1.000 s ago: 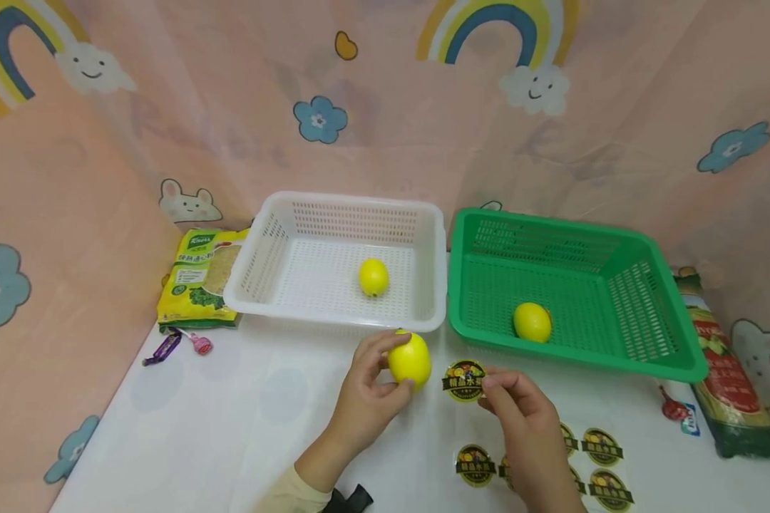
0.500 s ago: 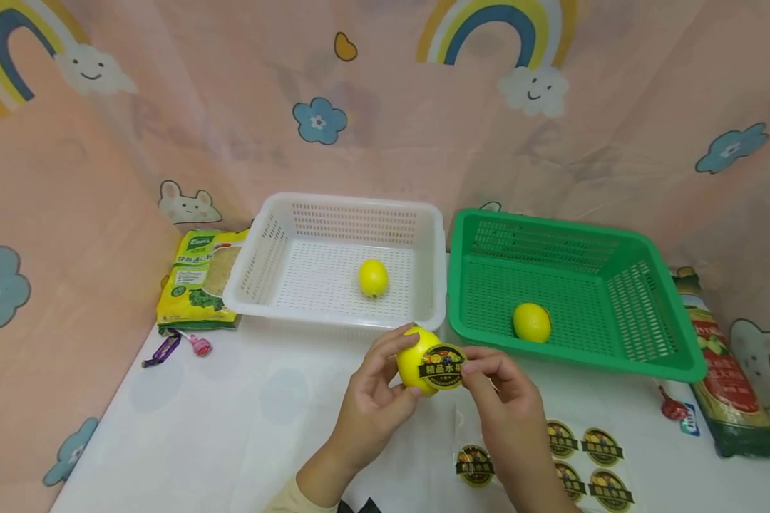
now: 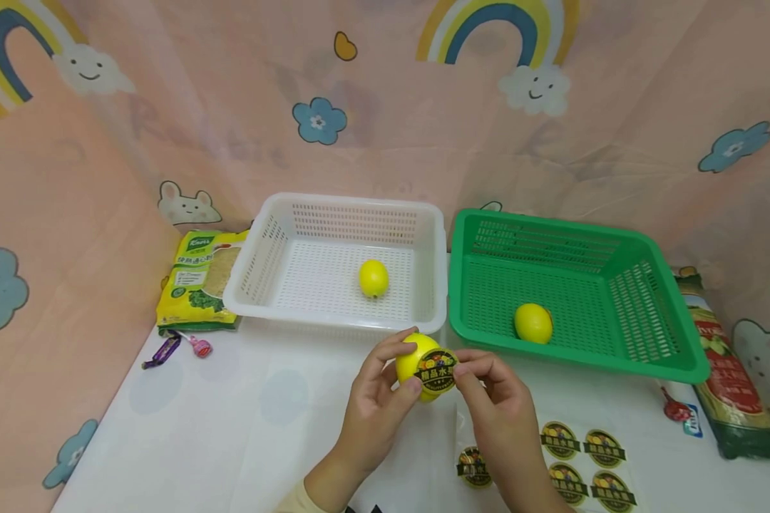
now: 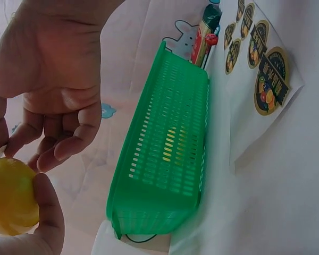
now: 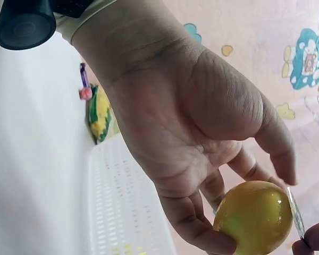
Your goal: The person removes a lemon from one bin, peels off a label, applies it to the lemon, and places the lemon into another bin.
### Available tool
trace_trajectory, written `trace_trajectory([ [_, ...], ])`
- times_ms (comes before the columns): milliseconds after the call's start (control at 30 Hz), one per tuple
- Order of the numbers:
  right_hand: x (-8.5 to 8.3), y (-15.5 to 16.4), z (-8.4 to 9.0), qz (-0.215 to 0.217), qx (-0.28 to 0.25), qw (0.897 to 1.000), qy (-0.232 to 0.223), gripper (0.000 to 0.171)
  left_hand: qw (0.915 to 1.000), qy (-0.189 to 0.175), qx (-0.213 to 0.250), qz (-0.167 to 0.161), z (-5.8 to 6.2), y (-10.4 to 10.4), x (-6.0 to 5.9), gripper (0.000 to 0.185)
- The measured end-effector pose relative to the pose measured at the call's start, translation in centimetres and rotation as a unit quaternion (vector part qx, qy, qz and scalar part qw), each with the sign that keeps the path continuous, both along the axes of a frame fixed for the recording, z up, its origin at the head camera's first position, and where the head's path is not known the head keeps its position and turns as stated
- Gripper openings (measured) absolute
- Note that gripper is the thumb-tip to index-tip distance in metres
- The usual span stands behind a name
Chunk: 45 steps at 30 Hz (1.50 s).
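Note:
My left hand grips a yellow lemon between thumb and fingers, just in front of the white basket. A round black-and-gold fruit sticker lies over the lemon's right side, its right edge pinched by my right hand. From the right wrist view, the sticker is edge-on at the side of the lemon, close along its skin. The left wrist view catches the lemon at its left edge. Below my right hand lies a sheet of matching stickers, partly hidden by that hand.
A white basket holds one lemon. Right of it, a green basket holds another lemon. A yellow Knorr bag, a purple-wrapped candy and a pink lollipop lie left. A red-green bag and red lollipop lie right.
My right hand has brought the sticker leftward from beside the lemon until it overlaps the lemon's right side. The left hand has shifted slightly right with the lemon.

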State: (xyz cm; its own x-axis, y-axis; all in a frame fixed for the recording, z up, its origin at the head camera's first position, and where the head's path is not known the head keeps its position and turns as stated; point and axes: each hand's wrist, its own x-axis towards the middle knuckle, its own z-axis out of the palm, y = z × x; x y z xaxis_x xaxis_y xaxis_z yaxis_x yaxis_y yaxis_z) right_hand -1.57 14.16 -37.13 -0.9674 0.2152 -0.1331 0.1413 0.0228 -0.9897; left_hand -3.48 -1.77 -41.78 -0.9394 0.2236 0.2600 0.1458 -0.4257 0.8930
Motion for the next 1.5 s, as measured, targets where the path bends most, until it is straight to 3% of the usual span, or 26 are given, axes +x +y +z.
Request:
trace_trajectory([
  [200,-0.1,-0.1,-0.1,0.002,0.010,1.000,-0.004,0.014,0.9998,-0.010,-0.009,0.013,-0.1,0.0,-0.1,0.034],
  [367,0.0,-0.2,-0.4,0.007,0.036,0.999,0.005,0.013,0.9998,-0.018,0.000,0.005,-0.2,0.0,-0.2,0.030],
  [633,0.1,-0.3,-0.8,0.017,0.073,0.995,0.061,0.009,0.9965,-0.053,0.049,-0.042,-0.4,-0.3,-0.2,0.035],
  [767,0.0,-0.3,-0.9,0.015,0.088,0.991,0.097,0.022,0.9929,-0.080,0.064,-0.061,-0.3,-0.6,-0.4,0.034],
  [867,-0.1,0.1,-0.9,0.014,0.117,0.982,0.149,0.031,0.9909,-0.100,0.069,-0.059,-0.1,-0.7,-0.6,0.035],
  [1000,-0.2,0.3,-0.9,0.049,0.172,0.952,0.250,0.035,0.9892,-0.115,0.069,-0.059,0.0,-0.7,-0.8,0.035],
  [1100,-0.4,0.1,-1.2,0.086,0.202,0.932,0.290,0.039,0.9881,-0.115,0.075,-0.068,-0.2,-0.6,-0.8,0.036],
  [1333,-0.5,-0.4,-1.9,0.108,0.242,0.925,0.272,0.038,0.9864,-0.096,0.100,-0.088,-0.6,-0.3,-0.7,0.041],
  [1500,-0.6,0.0,-2.1,0.142,0.306,0.912,0.236,0.047,0.9857,-0.111,0.095,-0.084,-0.4,-0.4,-0.4,0.039],
])
